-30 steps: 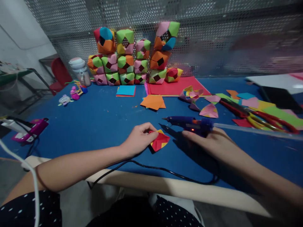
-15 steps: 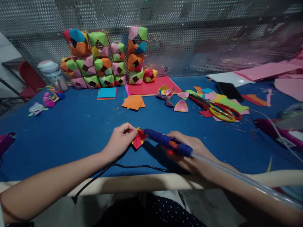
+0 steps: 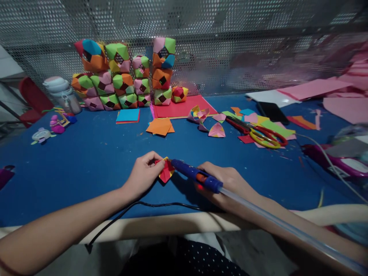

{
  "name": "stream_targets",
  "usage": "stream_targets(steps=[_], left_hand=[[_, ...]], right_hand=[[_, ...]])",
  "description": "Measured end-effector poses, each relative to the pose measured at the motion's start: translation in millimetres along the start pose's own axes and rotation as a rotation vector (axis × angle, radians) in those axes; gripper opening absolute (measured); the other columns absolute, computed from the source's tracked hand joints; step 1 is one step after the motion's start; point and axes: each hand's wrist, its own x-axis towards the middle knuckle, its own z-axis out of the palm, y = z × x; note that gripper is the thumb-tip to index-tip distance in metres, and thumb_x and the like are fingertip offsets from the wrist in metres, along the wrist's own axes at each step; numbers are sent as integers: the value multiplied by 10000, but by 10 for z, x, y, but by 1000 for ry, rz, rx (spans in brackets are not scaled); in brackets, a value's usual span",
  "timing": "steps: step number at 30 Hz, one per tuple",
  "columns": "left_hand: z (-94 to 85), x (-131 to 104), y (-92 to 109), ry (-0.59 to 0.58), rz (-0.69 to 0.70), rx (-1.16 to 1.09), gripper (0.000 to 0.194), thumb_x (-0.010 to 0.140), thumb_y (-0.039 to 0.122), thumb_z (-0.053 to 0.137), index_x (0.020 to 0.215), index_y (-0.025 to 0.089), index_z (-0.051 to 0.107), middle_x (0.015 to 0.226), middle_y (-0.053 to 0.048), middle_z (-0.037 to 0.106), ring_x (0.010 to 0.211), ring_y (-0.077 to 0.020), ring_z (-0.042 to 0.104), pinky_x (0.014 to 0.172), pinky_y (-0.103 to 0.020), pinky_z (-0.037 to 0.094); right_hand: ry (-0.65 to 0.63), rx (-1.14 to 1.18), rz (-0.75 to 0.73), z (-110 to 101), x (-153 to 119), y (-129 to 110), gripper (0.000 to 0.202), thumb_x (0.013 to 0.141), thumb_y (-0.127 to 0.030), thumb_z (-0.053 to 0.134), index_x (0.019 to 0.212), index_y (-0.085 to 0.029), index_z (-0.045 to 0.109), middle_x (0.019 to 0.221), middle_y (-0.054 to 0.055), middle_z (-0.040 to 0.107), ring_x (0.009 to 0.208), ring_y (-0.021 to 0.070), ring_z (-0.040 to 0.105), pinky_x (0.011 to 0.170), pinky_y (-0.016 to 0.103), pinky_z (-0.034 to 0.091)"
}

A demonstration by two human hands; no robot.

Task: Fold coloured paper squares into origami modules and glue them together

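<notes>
Near the front middle of the table, my left hand (image 3: pixel 145 172) pinches a small folded red and yellow paper piece (image 3: pixel 166 173) between thumb and fingers. My right hand (image 3: pixel 227 180) is wrapped round a blue glue gun (image 3: pixel 188 170) with a red light on its side. The gun's nozzle points left and meets the upper edge of the folded paper; whether glue is coming out is too small to tell. A long clear glue stick (image 3: pixel 258 207) runs out of the gun's back end, over my right forearm.
Stacked paper balls (image 3: pixel 123 82) stand at the back by a mesh panel. Orange squares (image 3: pixel 161 126), blue squares (image 3: pixel 128 115) and pink folded pieces (image 3: pixel 217 130) lie in front. Scissors (image 3: pixel 266 138) and a phone (image 3: pixel 272 112) are right. A black cord (image 3: pixel 169 204) crosses the front edge.
The whole view has shifted slightly, so the table items appear a little further left. Both hands keep their holds, with the nozzle still at the paper's upper edge.
</notes>
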Motion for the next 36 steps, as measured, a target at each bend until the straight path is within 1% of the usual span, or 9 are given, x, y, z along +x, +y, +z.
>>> stream_targets(steps=[3,8,11,16,20,23,29,33,36], left_hand=[[-3,-2,9,-7,8,1,152,776,280,546,700,152,580,620,21,559,580,-90,479,554,-206,373],[0,-4,31,10,15,4,150,763,276,552,676,155,574,600,30,540,557,-85,463,529,-198,360],[7,-4,23,11,20,10,144,761,267,548,673,156,573,605,25,542,560,-86,457,533,-203,361],[17,-18,-8,9,26,-1,135,762,249,538,669,155,561,599,26,518,546,-80,432,525,-208,340],[22,-28,-35,-12,25,-22,121,762,241,526,682,155,556,579,31,483,521,-76,403,501,-214,316],[25,-32,-43,-17,30,-45,119,767,239,521,689,153,548,586,30,483,519,-73,399,499,-214,316],[22,-40,-28,-24,28,-6,140,773,263,522,693,151,548,564,36,464,512,-75,394,492,-216,311],[20,-44,-24,-15,25,17,138,769,257,525,682,151,544,555,39,460,512,-74,391,488,-210,309],[18,-48,-28,-18,36,19,139,770,254,524,677,152,544,560,38,465,519,-74,396,489,-206,312]], right_hand=[[30,-17,-27,7,2,7,158,831,-286,421,816,-169,524,630,24,596,480,118,524,450,214,331],[5,-49,-24,9,4,12,165,828,-305,425,796,-173,518,630,25,600,466,115,517,443,213,327],[42,-37,-43,21,-8,26,171,828,-301,417,820,-171,528,635,28,606,464,117,521,442,215,338],[8,-74,-60,17,-27,34,127,836,-271,442,824,-179,529,633,22,606,460,121,536,433,222,360],[17,-53,-71,9,-34,14,150,851,-295,430,819,-184,524,613,15,596,428,118,511,409,226,352],[4,-43,-48,-2,-41,8,174,861,-316,423,813,-185,526,611,15,595,441,124,524,414,228,365],[-2,-31,-101,-10,-45,44,191,863,-338,446,812,-175,531,594,9,591,432,120,537,400,217,371],[27,-34,-73,24,-61,46,213,862,-344,429,780,-176,531,577,10,580,401,116,510,379,218,347],[43,-35,-42,40,-81,30,241,861,-372,419,781,-176,534,578,13,573,401,119,491,392,226,341]])
